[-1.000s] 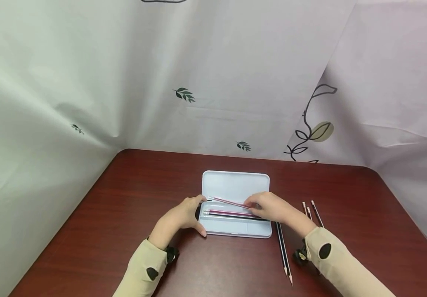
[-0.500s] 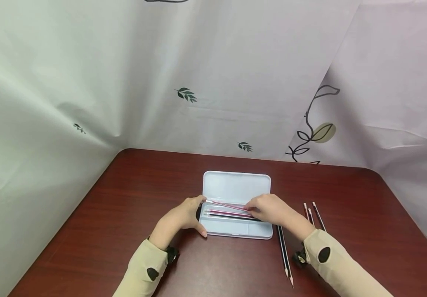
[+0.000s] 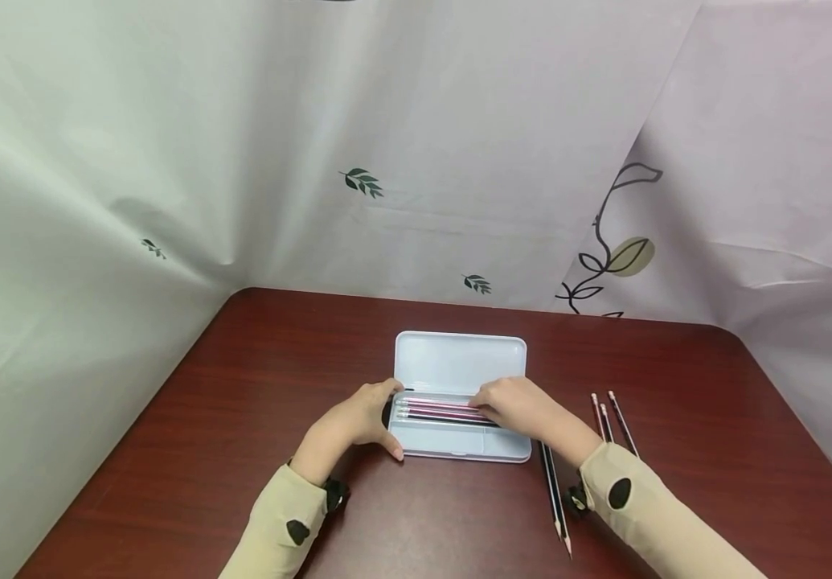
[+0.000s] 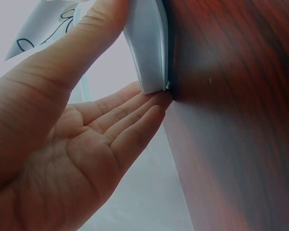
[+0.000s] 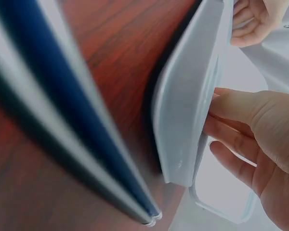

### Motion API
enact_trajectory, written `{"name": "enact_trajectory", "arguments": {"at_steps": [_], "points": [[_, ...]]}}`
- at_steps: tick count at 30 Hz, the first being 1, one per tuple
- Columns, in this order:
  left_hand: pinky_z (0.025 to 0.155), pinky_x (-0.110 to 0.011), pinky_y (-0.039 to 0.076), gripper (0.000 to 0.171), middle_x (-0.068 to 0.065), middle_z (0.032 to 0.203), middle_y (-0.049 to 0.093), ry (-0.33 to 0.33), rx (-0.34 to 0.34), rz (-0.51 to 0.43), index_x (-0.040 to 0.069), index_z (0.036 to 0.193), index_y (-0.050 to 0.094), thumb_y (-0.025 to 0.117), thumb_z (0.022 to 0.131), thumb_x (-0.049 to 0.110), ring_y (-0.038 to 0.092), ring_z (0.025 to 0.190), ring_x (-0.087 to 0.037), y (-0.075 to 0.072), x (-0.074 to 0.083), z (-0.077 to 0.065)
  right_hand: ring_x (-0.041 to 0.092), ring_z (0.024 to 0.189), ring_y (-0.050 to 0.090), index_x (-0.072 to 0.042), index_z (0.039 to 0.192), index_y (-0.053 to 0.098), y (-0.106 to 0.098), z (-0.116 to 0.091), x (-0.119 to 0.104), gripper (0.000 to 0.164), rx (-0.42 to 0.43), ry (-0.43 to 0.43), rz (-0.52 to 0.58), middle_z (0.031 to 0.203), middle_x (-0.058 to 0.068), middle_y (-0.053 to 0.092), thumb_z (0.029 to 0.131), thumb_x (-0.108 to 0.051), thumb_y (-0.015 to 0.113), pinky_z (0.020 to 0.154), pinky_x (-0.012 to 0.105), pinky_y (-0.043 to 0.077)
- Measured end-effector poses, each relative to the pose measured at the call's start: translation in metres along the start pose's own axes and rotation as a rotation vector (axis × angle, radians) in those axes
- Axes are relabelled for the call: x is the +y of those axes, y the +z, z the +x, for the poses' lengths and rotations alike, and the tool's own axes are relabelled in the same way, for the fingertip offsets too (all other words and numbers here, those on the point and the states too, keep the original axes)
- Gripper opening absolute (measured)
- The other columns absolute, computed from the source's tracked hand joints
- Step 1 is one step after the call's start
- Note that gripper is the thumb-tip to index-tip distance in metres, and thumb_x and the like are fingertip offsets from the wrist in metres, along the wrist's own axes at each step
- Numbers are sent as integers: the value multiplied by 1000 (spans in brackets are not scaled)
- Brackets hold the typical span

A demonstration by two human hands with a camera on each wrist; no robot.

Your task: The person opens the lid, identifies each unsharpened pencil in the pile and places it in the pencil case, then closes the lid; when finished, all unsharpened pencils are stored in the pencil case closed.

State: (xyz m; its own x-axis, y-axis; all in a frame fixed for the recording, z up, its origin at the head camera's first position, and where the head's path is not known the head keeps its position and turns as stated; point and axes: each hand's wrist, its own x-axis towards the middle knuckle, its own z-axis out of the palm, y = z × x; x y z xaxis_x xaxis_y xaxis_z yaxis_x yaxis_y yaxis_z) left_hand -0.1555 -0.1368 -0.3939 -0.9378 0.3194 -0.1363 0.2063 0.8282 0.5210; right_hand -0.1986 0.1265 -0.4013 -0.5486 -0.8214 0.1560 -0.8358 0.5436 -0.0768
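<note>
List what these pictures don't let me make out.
Head view: right ends of the pencils in the case, hidden by the right hand.
Head view: near ends of the three loose pencils, hidden by the right arm.
Right wrist view: any print on the two other pencils, blurred; too small in head view.

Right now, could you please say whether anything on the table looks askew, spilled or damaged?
Nothing visibly spilled or damaged. Only slightly untidy: right of the open case, two pencils and, beyond the right sleeve, three others lie loose at differing angles on the table.
</note>
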Motion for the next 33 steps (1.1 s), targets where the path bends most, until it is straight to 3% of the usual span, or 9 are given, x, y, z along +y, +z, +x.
{"name": "enact_trajectory", "arguments": {"at_steps": [7, 12, 19, 25, 29, 33], "points": [[93, -40, 44, 88, -12, 111, 60, -3, 1, -4, 2, 117, 51, 95, 44, 24, 55, 103, -23, 0, 2, 2, 12, 84, 67, -13, 94, 74, -5, -10, 5, 15, 31, 39, 31, 89, -4, 71, 80, -7, 70, 73, 31, 53], [93, -40, 44, 88, -12, 114, 59, -15, -11, -2, 2, 118, 50, 94, 45, 25, 55, 105, -23, 0, 4, 3, 14, 87, 66, -10, 96, 73, -15, -25, 18, 16, 50, 89, 132, 93, 0, 71, 81, -5, 69, 74, 32, 53], [94, -40, 44, 89, -13, 115, 59, -29, -18, -3, 2, 119, 50, 94, 46, 25, 54, 106, -23, 0, 6, 4, 14, 88, 65, -11, 102, 72, -24, -57, 33, 20, 66, 215, 279, 98, 0, 70, 81, -8, 70, 73, 31, 53], [94, -41, 44, 89, -13, 116, 58, -45, -20, -1, 3, 121, 50, 94, 46, 26, 54, 107, -23, -1, 5, 2, 8, 85, 64, -8, 105, 70, -31, -86, 43, 23, 78, 327, 476, 94, -1, 70, 83, -12, 70, 72, 28, 53], [93, -41, 44, 89, -13, 115, 59, -39, -21, -8, 2, 120, 49, 94, 46, 25, 54, 106, -23, -2, 6, 1, 3, 79, 63, -7, 103, 69, -36, -109, 48, 23, 98, 351, 474, 90, 0, 71, 82, -15, 70, 64, 24, 50], [93, -41, 44, 89, -14, 116, 59, -36, -21, -5, 2, 120, 50, 94, 46, 25, 55, 105, -23, -2, 6, -1, 2, 75, 64, -4, 101, 69, -37, -131, 48, 24, 111, 456, 468, 86, 1, 71, 80, -16, 72, 61, 22, 49]]}}
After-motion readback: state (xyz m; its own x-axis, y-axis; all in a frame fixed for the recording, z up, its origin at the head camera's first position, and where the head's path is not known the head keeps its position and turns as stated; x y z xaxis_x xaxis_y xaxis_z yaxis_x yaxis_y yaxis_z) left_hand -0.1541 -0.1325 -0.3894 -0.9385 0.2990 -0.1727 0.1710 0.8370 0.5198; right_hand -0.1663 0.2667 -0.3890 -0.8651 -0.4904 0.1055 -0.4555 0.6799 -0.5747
